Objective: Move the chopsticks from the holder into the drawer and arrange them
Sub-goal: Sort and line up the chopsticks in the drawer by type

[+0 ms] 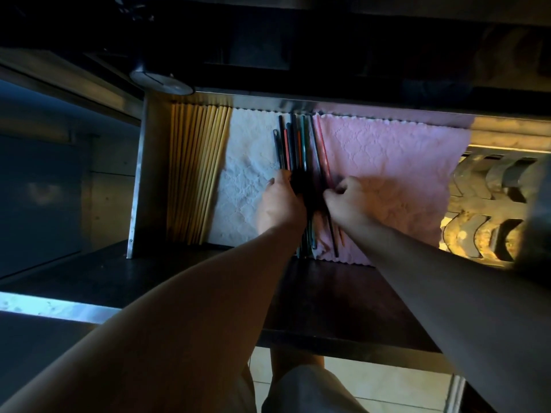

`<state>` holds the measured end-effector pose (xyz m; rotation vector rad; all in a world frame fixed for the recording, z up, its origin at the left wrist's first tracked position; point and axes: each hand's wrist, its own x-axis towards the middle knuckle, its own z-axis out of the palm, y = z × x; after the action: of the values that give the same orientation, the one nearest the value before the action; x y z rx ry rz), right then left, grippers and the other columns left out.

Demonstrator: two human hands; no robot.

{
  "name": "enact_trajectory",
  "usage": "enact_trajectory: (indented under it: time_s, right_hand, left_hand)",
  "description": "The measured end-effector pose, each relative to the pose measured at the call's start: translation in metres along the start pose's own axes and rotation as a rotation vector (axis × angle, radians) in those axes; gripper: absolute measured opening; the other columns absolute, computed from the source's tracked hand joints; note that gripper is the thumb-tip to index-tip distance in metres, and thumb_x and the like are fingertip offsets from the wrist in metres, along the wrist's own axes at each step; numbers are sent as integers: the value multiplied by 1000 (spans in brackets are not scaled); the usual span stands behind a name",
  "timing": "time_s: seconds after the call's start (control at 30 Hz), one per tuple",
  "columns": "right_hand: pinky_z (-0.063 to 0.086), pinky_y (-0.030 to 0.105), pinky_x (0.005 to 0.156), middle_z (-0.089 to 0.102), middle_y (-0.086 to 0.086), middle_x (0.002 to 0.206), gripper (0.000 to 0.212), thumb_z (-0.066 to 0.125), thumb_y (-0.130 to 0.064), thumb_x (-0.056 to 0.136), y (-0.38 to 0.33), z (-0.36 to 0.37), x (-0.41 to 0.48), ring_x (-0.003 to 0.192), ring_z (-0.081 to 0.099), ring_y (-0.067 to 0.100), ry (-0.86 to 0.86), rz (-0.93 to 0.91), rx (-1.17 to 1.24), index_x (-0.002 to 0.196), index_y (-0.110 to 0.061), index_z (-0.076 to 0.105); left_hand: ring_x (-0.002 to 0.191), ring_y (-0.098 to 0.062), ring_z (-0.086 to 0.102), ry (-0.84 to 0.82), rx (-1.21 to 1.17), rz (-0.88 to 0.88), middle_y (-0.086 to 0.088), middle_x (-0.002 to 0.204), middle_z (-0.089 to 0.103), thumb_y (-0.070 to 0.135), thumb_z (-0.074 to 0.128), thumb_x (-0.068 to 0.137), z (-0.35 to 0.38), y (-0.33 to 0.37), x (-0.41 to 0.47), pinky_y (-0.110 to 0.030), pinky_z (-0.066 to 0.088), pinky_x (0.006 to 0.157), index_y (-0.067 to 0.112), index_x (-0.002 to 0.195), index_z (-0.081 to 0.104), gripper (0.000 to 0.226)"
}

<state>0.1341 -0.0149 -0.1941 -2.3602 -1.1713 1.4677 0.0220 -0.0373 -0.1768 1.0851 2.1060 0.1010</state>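
Note:
An open metal drawer is lined with a white cloth and a pink cloth. A bundle of dark and coloured chopsticks lies lengthwise where the two cloths meet. My left hand presses against the bundle's left side, fingers around it. My right hand pinches a dark chopstick at the bundle's right edge. A neat row of pale wooden chopsticks lies along the drawer's left wall. The holder is not visible.
A round metal lid sits on the dark counter above the drawer's back left corner. Curved metal pieces lie in the drawer to the right of the pink cloth. A dark front panel spans below the drawer.

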Motion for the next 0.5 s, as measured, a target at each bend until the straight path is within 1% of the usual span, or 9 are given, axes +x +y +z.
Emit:
enact_trajectory:
  time_s: [0.07, 0.1, 0.2, 0.27, 0.33, 0.4, 0.47, 0.5]
  right_hand:
    - [38, 26, 61, 47, 1, 66, 8, 56, -9, 83, 8, -6, 0, 68, 49, 21, 27, -16, -21, 85, -12, 49]
    - [41, 30, 64, 50, 5, 70, 8, 56, -9, 82, 11, -9, 0, 71, 51, 22, 32, -29, -41, 85, -13, 50]
    - [42, 33, 65, 52, 10, 74, 8, 55, -7, 81, 15, -15, 0, 71, 52, 23, 56, -93, -69, 82, -13, 50]
    - [45, 35, 67, 52, 11, 75, 9, 55, -6, 81, 14, -15, -1, 72, 53, 24, 74, -131, -64, 81, -13, 50]
    - [46, 34, 70, 56, 13, 79, 9, 56, -4, 81, 10, -13, -2, 75, 55, 26, 83, -156, -40, 84, -11, 52]
    - [48, 36, 72, 59, 13, 82, 8, 57, -4, 81, 6, -10, -4, 77, 57, 28, 91, -171, -44, 88, -6, 57]
    - [48, 35, 72, 57, 12, 81, 11, 57, 0, 81, 0, -7, -5, 78, 57, 27, 87, -195, -25, 91, 0, 59]
    - [47, 34, 71, 55, 11, 81, 10, 56, 2, 81, -2, -5, -6, 77, 56, 27, 80, -205, -11, 90, 0, 59]
  left_hand:
    - [80, -24, 53, 21, -31, -44, -9, 103, 65, 16, 58, 90, 1, 4, -1, -34, 37, 66, 18, 114, 49, 26]
    - [79, -23, 52, 29, -60, -68, -10, 104, 64, 15, 57, 90, 1, 5, -2, -34, 38, 66, 16, 113, 48, 25]
    - [82, -26, 55, 46, -115, -106, -12, 104, 62, 12, 53, 88, -2, 7, 0, -34, 39, 65, 14, 108, 45, 22]
    - [81, -27, 53, 53, -126, -113, -12, 103, 59, 11, 52, 86, -4, 6, 1, -35, 38, 64, 15, 103, 43, 19]
    - [77, -25, 52, 56, -140, -124, -9, 99, 57, 9, 50, 85, -7, 1, 0, -34, 38, 61, 17, 97, 41, 16]
    - [73, -19, 51, 50, -133, -125, -5, 94, 53, 6, 46, 85, -11, -5, -1, -32, 35, 57, 17, 95, 44, 16]
    - [73, -17, 50, 36, -92, -97, -2, 97, 50, 4, 45, 86, -12, -11, -1, -34, 41, 62, 18, 100, 51, 21]
    - [76, -19, 52, 30, -64, -78, -1, 100, 49, 6, 46, 87, -13, -13, -1, -36, 45, 66, 20, 104, 54, 23]
